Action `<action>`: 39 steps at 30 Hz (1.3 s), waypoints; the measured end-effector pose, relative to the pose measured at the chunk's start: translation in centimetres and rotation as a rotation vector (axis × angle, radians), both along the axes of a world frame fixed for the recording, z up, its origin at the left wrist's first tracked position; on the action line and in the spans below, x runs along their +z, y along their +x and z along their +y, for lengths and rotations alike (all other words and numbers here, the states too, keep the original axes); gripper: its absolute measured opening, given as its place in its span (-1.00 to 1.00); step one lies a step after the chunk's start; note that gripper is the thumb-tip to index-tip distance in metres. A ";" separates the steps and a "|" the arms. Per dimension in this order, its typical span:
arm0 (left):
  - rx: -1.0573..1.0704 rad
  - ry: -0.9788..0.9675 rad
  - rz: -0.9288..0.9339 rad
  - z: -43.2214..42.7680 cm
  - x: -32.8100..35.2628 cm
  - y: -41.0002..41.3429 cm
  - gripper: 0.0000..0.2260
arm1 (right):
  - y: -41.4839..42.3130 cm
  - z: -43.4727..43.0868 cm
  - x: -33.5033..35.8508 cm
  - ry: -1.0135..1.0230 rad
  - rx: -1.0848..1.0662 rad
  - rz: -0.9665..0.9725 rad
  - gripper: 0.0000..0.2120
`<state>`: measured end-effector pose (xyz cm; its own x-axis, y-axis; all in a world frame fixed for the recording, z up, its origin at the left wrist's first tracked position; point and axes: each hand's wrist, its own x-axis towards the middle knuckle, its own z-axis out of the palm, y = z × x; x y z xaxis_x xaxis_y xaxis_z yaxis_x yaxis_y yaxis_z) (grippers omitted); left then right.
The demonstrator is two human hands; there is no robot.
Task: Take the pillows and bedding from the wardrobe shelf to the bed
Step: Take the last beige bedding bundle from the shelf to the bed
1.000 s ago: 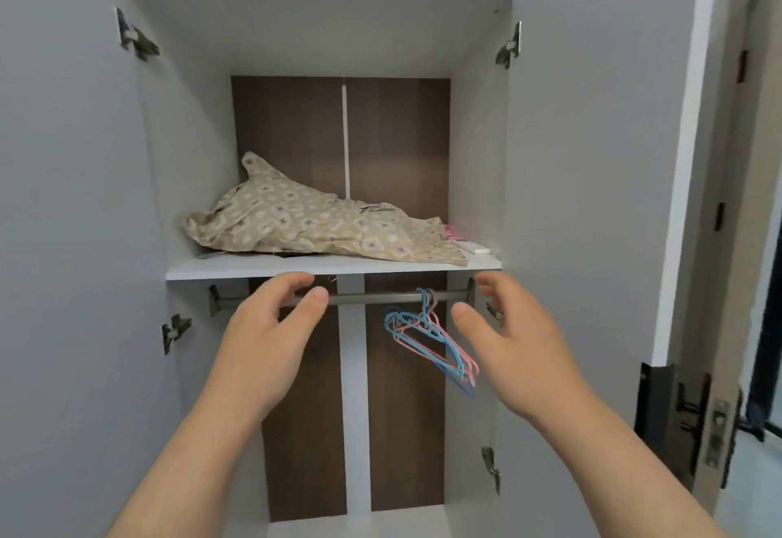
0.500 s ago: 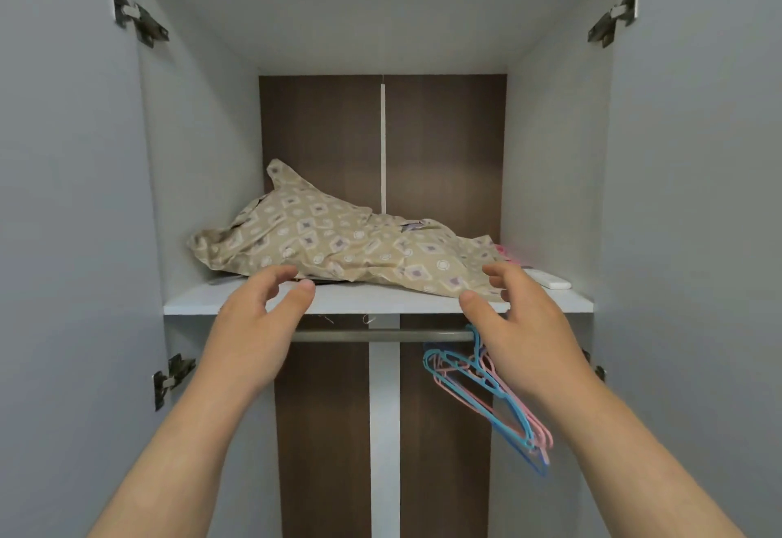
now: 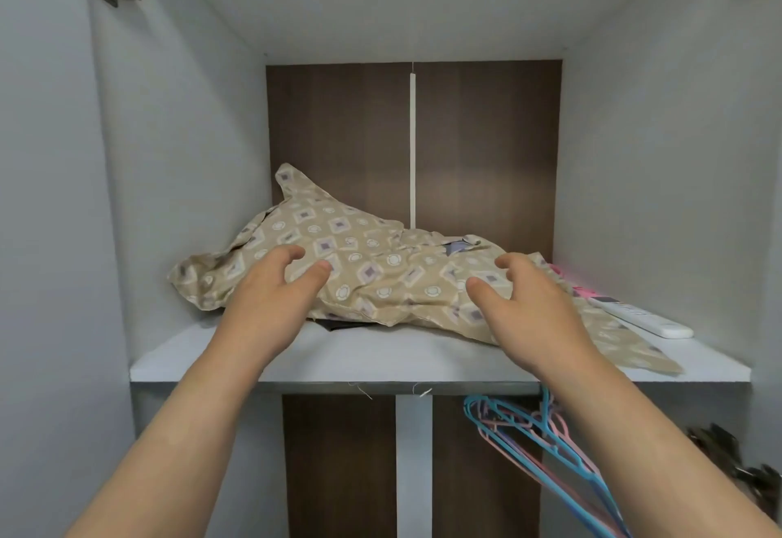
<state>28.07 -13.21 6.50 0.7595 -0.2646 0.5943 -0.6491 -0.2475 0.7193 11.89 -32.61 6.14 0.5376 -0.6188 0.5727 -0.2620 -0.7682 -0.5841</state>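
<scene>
A crumpled beige bedding piece [image 3: 368,271] with a diamond and circle pattern lies on the white wardrobe shelf [image 3: 381,360]. My left hand [image 3: 271,296] hovers over its left part, fingers spread and curved, holding nothing. My right hand [image 3: 529,304] reaches over its right part, fingers likewise apart. Whether either hand touches the cloth is unclear. Something dark peeks out under the bedding's front edge.
A white remote control [image 3: 639,317] lies at the shelf's right end, beside a pink item [image 3: 579,290]. Blue and pink hangers [image 3: 546,440] dangle below the shelf on the right. Open wardrobe doors flank both sides.
Both hands have risen from the shelf's front edge and moved forward over the bedding. The camera has come closer to the shelf.
</scene>
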 end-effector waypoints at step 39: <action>0.475 0.441 -0.041 -13.6 1.9 26.7 -0.52 | 20.2 -18.6 -0.7 -0.054 -0.300 0.237 -0.16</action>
